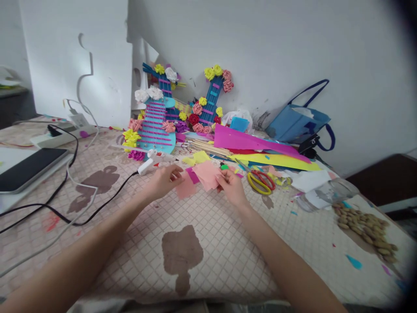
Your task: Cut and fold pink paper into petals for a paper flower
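Pinched in my right hand (230, 184) is a pink paper piece (206, 174), apparently several sheets together, held by its right edge above the table. My left hand (167, 179) hovers just left of it with fingers loosely bent and apart, holding nothing that I can see. Beneath and between the hands lies another pink paper square (185, 188), partly over a magenta scrap (192, 174). Behind my left hand rests a white glue gun (146, 166) on its cord. Scissors with yellow and red handles (260, 182) lie right of my right hand.
Flower-trimmed craft pieces (156, 124) lean at the back. Magenta paper (257, 143), yellow paper (280, 161) and thin sticks (210, 148) lie before the wall. A clear jar (325, 195) and nuts (365, 230) are right; a phone (32, 167) and cables are left.
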Demonstrator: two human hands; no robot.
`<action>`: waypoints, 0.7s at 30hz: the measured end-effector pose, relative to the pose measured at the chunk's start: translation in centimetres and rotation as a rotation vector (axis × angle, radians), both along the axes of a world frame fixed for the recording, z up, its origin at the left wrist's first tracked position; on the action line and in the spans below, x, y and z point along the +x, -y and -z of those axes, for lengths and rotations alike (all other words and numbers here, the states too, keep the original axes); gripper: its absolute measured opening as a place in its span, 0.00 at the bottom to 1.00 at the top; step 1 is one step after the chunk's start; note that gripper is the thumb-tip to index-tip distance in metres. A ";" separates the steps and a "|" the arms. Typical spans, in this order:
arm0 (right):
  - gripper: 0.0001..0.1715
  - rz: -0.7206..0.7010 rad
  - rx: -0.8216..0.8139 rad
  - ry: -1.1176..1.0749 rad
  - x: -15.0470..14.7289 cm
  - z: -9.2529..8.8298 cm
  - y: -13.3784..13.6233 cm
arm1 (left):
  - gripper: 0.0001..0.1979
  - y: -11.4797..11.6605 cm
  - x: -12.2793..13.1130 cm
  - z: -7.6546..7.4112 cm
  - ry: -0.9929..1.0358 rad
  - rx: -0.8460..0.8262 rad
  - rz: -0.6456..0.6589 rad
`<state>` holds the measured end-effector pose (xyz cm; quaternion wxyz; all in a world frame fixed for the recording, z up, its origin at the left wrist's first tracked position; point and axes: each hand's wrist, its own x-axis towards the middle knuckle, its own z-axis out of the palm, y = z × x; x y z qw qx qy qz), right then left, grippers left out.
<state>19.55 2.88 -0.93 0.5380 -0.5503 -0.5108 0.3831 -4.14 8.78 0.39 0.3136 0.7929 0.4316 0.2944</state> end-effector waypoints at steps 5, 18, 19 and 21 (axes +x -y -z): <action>0.16 -0.043 -0.059 0.034 -1.2 1.1 -0.1 | 0.12 0.0 -0.6 -0.5 -0.157 0.060 -0.031; 0.17 -0.019 -0.030 -0.073 -0.1 -0.2 0.4 | 0.13 1.9 1.7 0.6 -0.125 0.234 0.115; 0.17 -0.041 -0.044 -0.101 -0.1 -0.5 0.6 | 0.11 2.0 1.9 0.8 -0.127 0.265 0.167; 0.17 -0.100 -0.080 -0.145 0.1 -1.2 1.0 | 0.05 1.9 2.0 0.9 -0.134 0.284 0.259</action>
